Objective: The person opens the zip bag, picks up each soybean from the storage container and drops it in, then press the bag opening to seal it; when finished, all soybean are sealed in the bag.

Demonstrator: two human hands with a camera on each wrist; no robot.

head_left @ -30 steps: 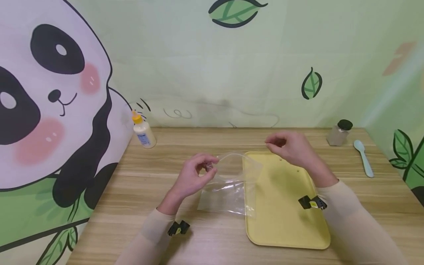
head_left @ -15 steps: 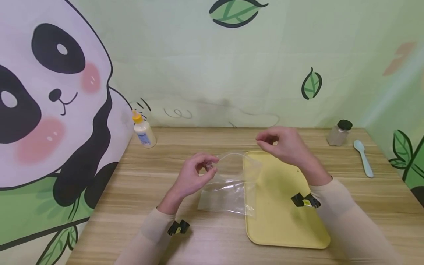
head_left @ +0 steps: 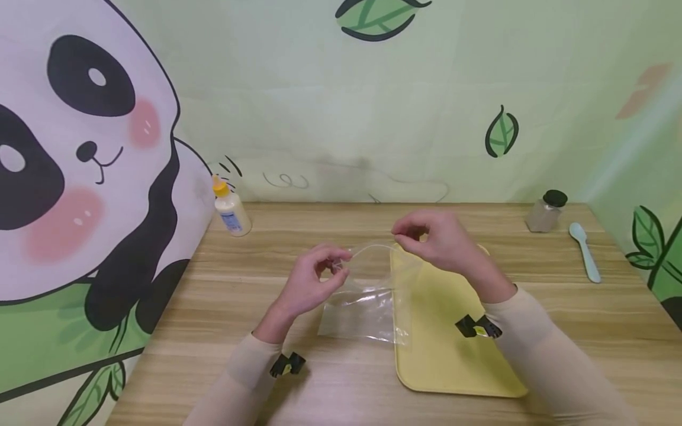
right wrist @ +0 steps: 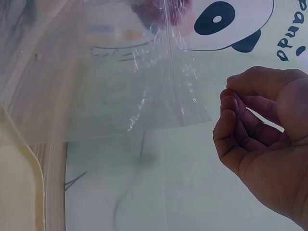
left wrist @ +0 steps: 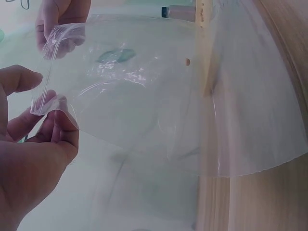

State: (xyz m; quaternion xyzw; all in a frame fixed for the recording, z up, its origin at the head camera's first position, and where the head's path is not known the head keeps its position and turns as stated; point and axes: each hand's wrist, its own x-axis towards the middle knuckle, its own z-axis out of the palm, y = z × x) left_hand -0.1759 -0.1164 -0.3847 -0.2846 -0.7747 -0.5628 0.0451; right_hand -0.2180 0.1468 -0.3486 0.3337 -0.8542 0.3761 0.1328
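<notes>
Holding up a clear, rectangular plastic zip bag (head_left: 362,316) by one corner of its mouth, the left hand (head_left: 314,281) pinches the film between thumb and fingers, presumably so the rim stays bowed apart while the limp body hangs freely. The right hand (head_left: 439,239) hovers just beside the bag's far upper corner, apart from the film, its fingers curled and tips drawn together; whether something tiny sits between them I cannot tell. A small round brown speck (left wrist: 187,62) shows against the bag, either a hole or a piece inside.

In the head view the bag overlaps the left edge of a shallow yellow tray (head_left: 453,355) with rounded corners, likely set there to lie within easy reach. Farther out on the wood-grain table (head_left: 341,384), a white bottle with a yellow nozzle cap (head_left: 232,216) stands at the back left; a see-through, black-lidded jar (head_left: 544,214) and pale blue spoon (head_left: 585,254) sit far right, seemingly parked aside.
</notes>
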